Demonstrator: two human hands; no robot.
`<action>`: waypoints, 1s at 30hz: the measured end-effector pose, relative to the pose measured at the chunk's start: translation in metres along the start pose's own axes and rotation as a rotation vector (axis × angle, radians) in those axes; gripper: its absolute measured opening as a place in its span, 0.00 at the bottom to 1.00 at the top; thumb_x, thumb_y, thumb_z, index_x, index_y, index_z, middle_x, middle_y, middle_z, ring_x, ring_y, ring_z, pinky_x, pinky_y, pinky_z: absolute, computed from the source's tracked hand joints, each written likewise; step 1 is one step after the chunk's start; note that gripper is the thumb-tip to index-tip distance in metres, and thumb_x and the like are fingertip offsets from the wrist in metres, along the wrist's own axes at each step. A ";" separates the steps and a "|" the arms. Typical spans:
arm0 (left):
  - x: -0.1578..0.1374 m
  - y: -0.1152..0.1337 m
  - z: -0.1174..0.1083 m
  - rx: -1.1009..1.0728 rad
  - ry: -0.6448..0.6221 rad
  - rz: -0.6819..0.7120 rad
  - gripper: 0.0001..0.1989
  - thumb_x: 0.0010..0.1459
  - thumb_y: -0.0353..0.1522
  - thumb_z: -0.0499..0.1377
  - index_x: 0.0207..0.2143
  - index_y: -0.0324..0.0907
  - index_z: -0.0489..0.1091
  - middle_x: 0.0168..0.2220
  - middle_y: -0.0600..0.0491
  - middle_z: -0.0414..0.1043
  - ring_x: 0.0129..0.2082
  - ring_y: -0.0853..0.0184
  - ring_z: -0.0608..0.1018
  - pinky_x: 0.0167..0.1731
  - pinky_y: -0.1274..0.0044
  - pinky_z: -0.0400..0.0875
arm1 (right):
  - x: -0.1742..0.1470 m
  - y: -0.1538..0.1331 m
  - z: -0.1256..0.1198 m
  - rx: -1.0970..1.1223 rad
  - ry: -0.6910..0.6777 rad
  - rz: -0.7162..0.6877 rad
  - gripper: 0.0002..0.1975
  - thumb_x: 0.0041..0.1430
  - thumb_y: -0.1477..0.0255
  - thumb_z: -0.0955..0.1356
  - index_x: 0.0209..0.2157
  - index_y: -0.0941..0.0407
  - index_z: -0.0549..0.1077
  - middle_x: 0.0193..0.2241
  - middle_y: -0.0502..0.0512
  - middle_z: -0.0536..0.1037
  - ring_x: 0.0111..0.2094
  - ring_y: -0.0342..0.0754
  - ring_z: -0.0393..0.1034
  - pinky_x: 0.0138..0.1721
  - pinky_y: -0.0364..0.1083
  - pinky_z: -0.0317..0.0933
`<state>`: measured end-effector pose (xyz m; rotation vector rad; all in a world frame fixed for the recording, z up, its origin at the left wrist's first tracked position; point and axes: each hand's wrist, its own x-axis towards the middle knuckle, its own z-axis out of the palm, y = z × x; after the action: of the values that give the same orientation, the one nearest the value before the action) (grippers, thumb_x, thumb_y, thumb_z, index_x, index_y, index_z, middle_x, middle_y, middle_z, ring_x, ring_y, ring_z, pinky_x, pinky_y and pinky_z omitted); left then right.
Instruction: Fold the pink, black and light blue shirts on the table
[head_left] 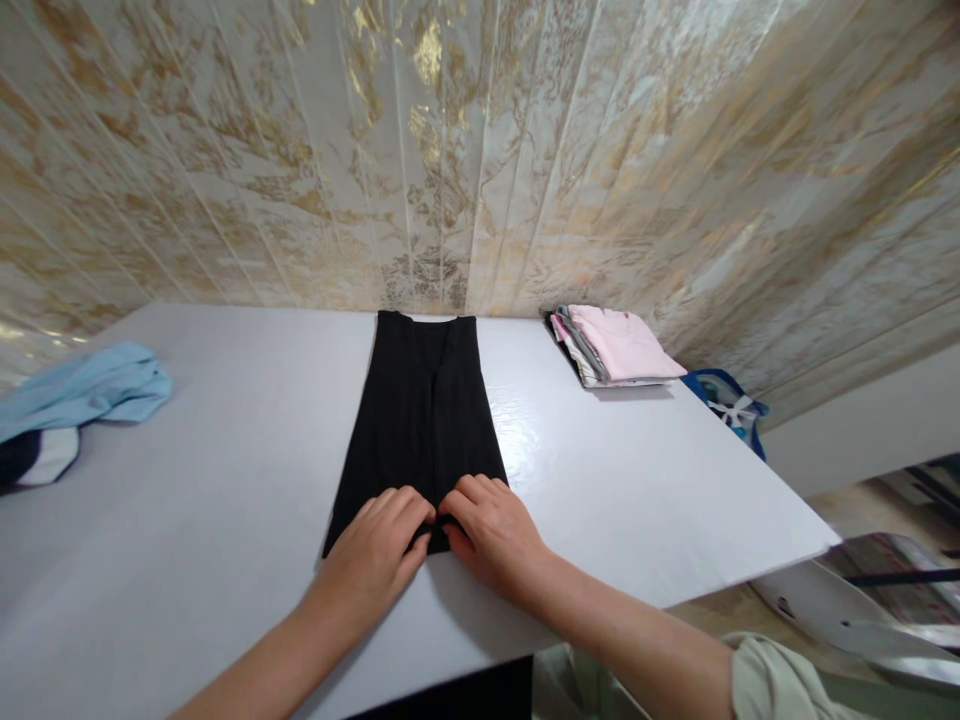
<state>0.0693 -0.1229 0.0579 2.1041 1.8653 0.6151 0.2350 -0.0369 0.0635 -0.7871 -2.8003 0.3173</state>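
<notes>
Black garment (409, 430) flat at centre of frame, on white surface (240, 430). Left hand (379, 535) and right hand (491, 525) at its lower edge, fingers curled, each grip apparently pinching cloth. Uneven pull could crease or skew cloth; glossy surface might let it slide. Patterned curtain (337, 180) across top limits far end. Folded clothes (622, 345) upper right, blue cloth (97, 385) left, both apart from garment.

Left hand (379, 545), right hand (491, 525) pinching near edge of black garment (401, 430); folded clothes (622, 343) (pink uppermost) on table (232, 450).
</notes>
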 end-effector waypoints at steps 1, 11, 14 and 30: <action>0.000 -0.001 0.000 -0.027 0.009 -0.002 0.05 0.60 0.28 0.52 0.36 0.44 0.67 0.37 0.52 0.70 0.39 0.62 0.72 0.40 0.69 0.68 | 0.000 0.001 -0.002 0.021 0.012 0.001 0.03 0.60 0.75 0.67 0.36 0.54 0.71 0.34 0.52 0.71 0.37 0.48 0.64 0.37 0.47 0.57; -0.004 0.003 -0.010 -0.063 -0.034 0.008 0.08 0.63 0.34 0.52 0.36 0.45 0.70 0.36 0.53 0.72 0.38 0.63 0.74 0.39 0.70 0.71 | -0.006 0.001 -0.017 0.096 -0.078 -0.074 0.07 0.63 0.67 0.68 0.34 0.55 0.73 0.32 0.51 0.73 0.34 0.46 0.67 0.35 0.45 0.56; -0.005 0.007 -0.011 -0.023 0.024 0.059 0.11 0.65 0.37 0.51 0.42 0.45 0.70 0.40 0.51 0.73 0.41 0.63 0.75 0.42 0.70 0.73 | 0.005 0.013 -0.028 0.155 -0.058 -0.050 0.08 0.66 0.71 0.64 0.33 0.55 0.73 0.30 0.50 0.73 0.33 0.43 0.68 0.34 0.42 0.57; -0.017 -0.009 0.027 0.189 0.240 0.257 0.17 0.55 0.40 0.61 0.48 0.49 0.70 0.43 0.49 0.76 0.43 0.60 0.79 0.41 0.75 0.77 | 0.129 0.067 0.024 -0.062 0.007 -0.024 0.32 0.67 0.53 0.58 0.66 0.56 0.53 0.67 0.57 0.53 0.68 0.51 0.43 0.65 0.59 0.42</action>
<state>0.0726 -0.1363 0.0278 2.5181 1.8497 0.8099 0.1534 0.0842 0.0424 -0.7657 -2.8234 0.2242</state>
